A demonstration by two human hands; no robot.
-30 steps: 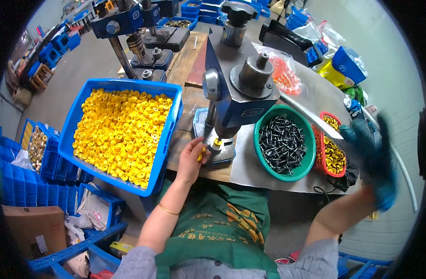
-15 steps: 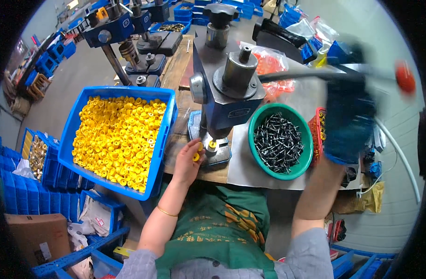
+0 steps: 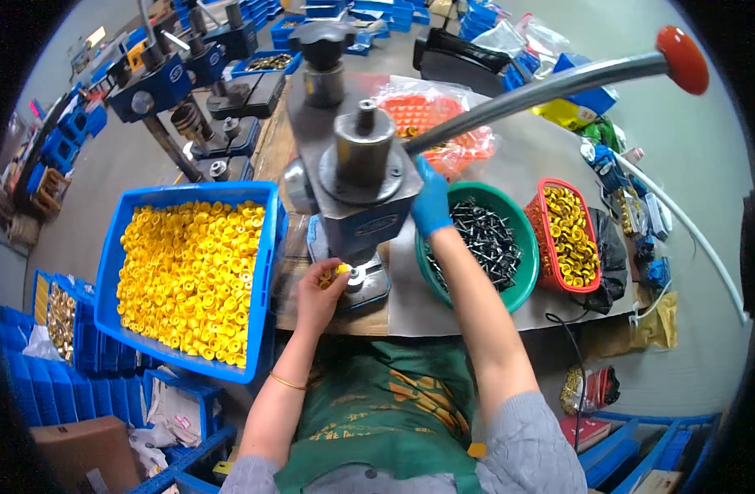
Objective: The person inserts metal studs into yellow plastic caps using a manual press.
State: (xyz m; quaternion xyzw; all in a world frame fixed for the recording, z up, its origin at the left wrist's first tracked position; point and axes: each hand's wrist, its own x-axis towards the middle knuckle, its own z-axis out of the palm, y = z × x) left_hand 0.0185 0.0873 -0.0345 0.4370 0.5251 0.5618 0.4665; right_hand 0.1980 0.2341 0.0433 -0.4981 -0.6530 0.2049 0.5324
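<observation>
My left hand (image 3: 315, 298) is closed with a small yellow cap (image 3: 343, 269) between its fingertips, right beside the metal post (image 3: 355, 280) on the base of the bench press (image 3: 361, 206). Another bit of yellow shows in its curled fingers. My right hand (image 3: 431, 202), in a blue glove, reaches along the right side of the press head, below the lever (image 3: 542, 97) with its red knob (image 3: 682, 59). Its fingers are partly hidden by the press, so what they hold, if anything, cannot be seen.
A blue bin (image 3: 105, 280) of yellow caps stands at left. A green bowl (image 3: 521, 288) of dark, screw-like parts sits at right, under my right forearm. Beyond it is a red basket (image 3: 549, 276) of yellow-and-brass parts. More presses (image 3: 155, 90) stand at far left.
My right hand has come from the far right, near the lever, in to the side of the press head. The lever now sticks up and outward, untouched at its knob. The view has shifted.
</observation>
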